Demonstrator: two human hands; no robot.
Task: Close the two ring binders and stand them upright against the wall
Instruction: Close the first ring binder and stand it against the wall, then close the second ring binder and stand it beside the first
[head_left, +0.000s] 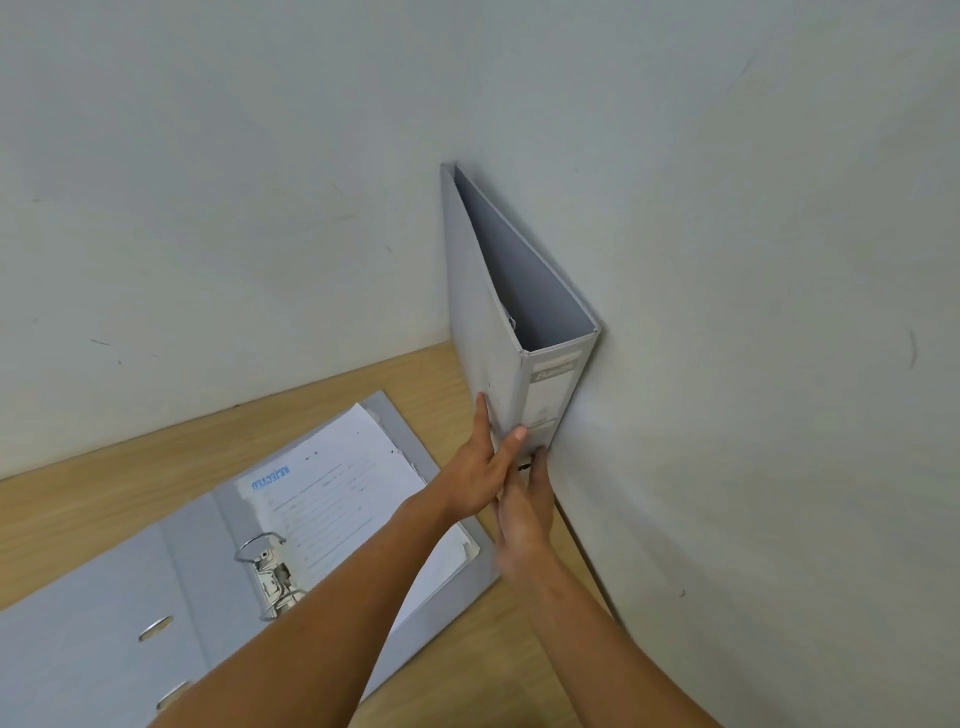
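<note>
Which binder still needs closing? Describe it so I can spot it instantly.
Start at the wooden desk below the wall. The open binder lies flat there, left of both arms, metal rings up and printed pages showing. The closed binder, by contrast, stands upright against the wall.

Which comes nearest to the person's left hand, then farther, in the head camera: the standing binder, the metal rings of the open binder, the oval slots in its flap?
1. Standing binder, against the wall, touched by the left hand.
2. Metal rings, lower left, in the open binder.
3. Oval slots, farthest left, on the flap.
</note>
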